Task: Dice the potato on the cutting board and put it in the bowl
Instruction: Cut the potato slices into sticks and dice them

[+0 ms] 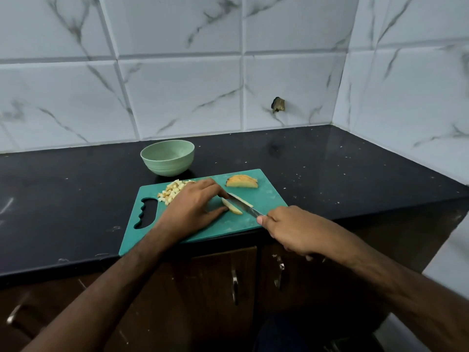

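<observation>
Slicing potato slab at board centre: your left hand pins it with fingertips, right hand wraps the knife handle at 4 o'clock. Diced pile sits at 10, uncut slices at 1 on the cutting board; bowl beyond at 11 looks empty. Next, likely crosscut strips, keeping fingertips clear.

The bowl sits behind the cutting board. Potato cubes lie left on it, potato slices right.
</observation>
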Demonstrator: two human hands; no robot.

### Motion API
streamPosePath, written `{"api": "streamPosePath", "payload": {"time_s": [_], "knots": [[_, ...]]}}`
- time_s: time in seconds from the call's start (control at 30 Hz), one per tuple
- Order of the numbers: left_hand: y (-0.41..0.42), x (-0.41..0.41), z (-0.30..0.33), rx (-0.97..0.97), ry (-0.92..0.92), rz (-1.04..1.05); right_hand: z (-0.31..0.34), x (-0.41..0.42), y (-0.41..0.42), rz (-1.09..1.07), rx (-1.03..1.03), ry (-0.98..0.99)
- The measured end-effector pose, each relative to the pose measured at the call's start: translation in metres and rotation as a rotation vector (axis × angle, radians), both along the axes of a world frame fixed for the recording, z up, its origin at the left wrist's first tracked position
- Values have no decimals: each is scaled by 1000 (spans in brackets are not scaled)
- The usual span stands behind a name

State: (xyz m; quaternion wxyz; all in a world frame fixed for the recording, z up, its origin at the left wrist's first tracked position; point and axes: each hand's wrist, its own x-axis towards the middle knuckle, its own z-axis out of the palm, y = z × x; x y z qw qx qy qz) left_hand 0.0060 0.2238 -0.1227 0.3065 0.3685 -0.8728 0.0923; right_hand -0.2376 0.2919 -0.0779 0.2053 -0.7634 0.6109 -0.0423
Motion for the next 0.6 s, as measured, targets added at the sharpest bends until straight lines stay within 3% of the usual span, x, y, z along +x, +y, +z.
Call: {"api": "streamPosePath", "payload": {"time_s": [0.6], "knots": [[5,-2,3,54,-20,-49,-16,17,10,36,-70,70]]}}
